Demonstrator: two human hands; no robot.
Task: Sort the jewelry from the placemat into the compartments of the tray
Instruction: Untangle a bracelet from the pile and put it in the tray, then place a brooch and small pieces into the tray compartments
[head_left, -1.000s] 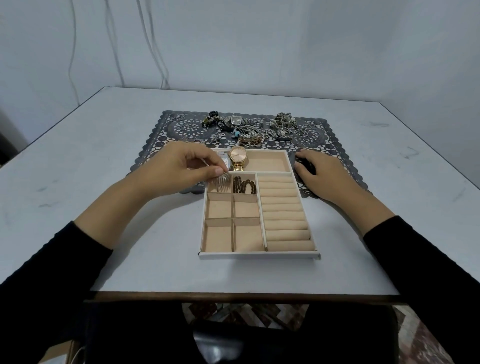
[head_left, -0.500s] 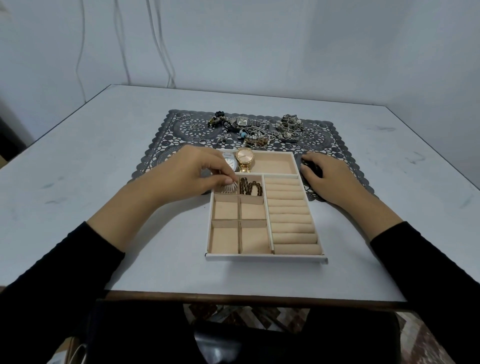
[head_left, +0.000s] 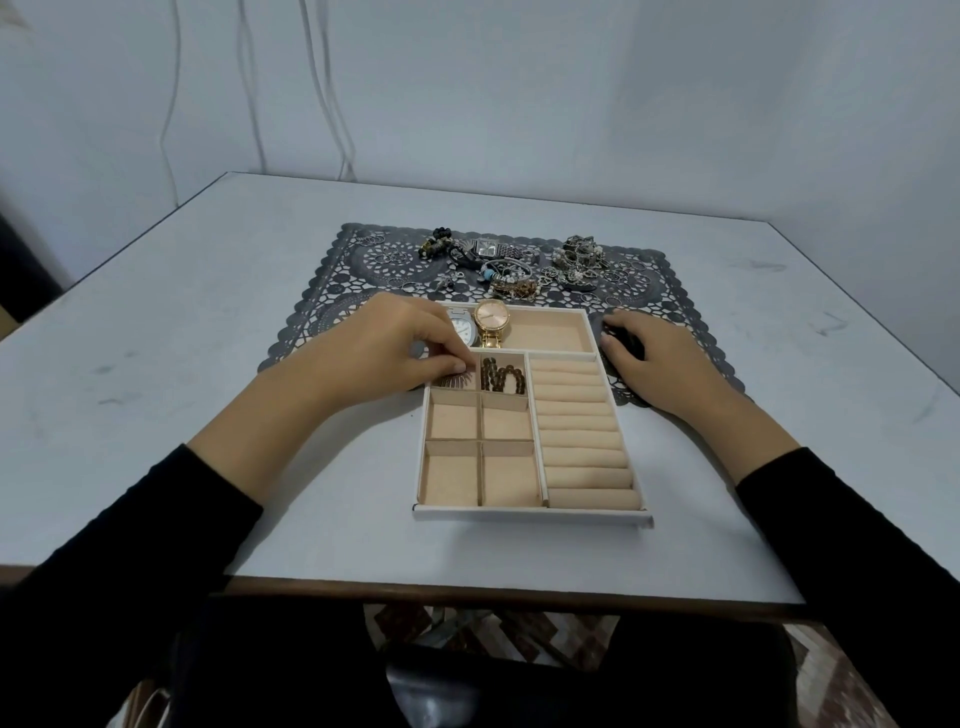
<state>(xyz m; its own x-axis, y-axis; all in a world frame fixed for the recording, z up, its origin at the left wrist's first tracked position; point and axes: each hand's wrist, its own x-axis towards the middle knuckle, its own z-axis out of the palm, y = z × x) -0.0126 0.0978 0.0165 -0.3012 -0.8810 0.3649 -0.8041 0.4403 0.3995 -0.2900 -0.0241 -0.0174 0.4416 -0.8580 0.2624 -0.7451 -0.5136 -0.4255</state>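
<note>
Silver piece lower, beside brown beads

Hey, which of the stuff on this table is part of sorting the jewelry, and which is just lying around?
Job: tray, placemat, unsorted jewelry pile, gold watch, silver watch, brown beads, silver piece pinched by left hand.
Just there: table, wall cables, right hand resting on placemat.

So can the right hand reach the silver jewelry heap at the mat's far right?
Probably yes. The right hand rests on the placemat just right of the tray, and the silver heap lies just beyond its fingertips, nothing blocking the way. The left hand holds a fan-shaped piece elsewhere.
</note>
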